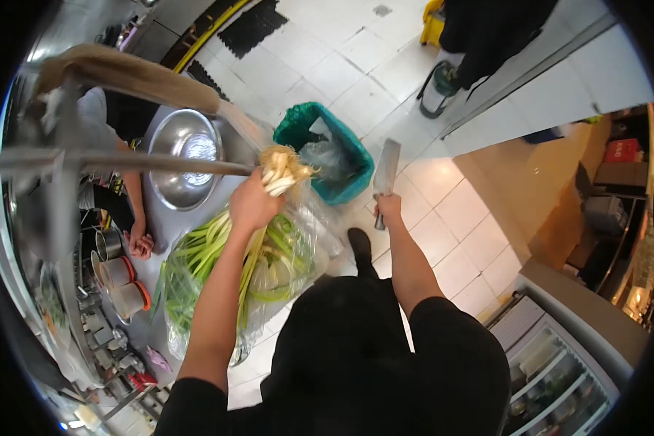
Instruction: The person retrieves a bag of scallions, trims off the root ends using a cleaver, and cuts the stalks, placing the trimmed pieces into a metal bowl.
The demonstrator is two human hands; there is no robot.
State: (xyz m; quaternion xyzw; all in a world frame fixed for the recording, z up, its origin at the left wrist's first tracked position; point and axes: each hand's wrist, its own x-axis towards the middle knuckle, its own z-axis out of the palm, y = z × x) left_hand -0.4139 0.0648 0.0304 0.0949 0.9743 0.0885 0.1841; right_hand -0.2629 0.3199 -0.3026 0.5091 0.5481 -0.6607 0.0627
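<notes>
My left hand [253, 202] is closed round a bunch of green onions [280, 171], their white root ends pointing toward the bin. Long green stalks [209, 243] trail below that hand into a clear plastic bag [178, 291] on the metal counter. Out to the right, my right hand [389, 208] grips a cleaver [387, 166] by its handle, the broad blade pointing away from me. The blade is apart from the green onions. Between the two hands, farther out, stands a bin [349, 190] lined with a green bag, with clear plastic inside.
A large steel bowl [185, 160] sits on the counter. Across it, another person's hand [139, 241] rests near containers with orange rims [129, 299]. A metal pole [123, 163] crosses the left side. A glass-front fridge [559, 378] stands at lower right on the tiled floor [454, 218].
</notes>
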